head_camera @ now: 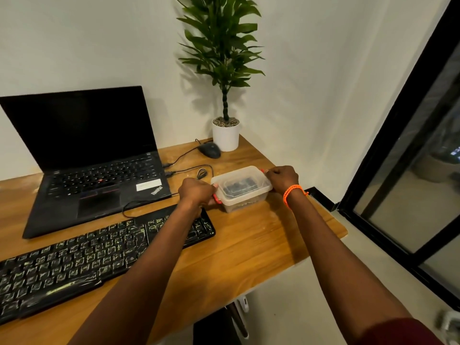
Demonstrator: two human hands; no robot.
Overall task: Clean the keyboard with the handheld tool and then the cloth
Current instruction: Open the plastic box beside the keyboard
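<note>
A black keyboard (94, 255) smeared with yellowish dirt lies at the front left of the wooden desk (249, 245). Behind its right end stands a clear plastic box (242, 189) with a lid and orange clips; something dark shows through the lid, too dim to identify. My left hand (196, 191) grips the box's left end at the orange clip. My right hand (282, 178), with an orange bracelet at the wrist, grips the right end. No handheld tool or cloth is plainly visible.
An open black laptop (87, 160) sits at the back left, its cables (189, 170) trailing toward the box. A black mouse (209, 149) and a white potted plant (226, 135) stand at the back. The desk's right edge drops to the floor beside a glass door (410, 170).
</note>
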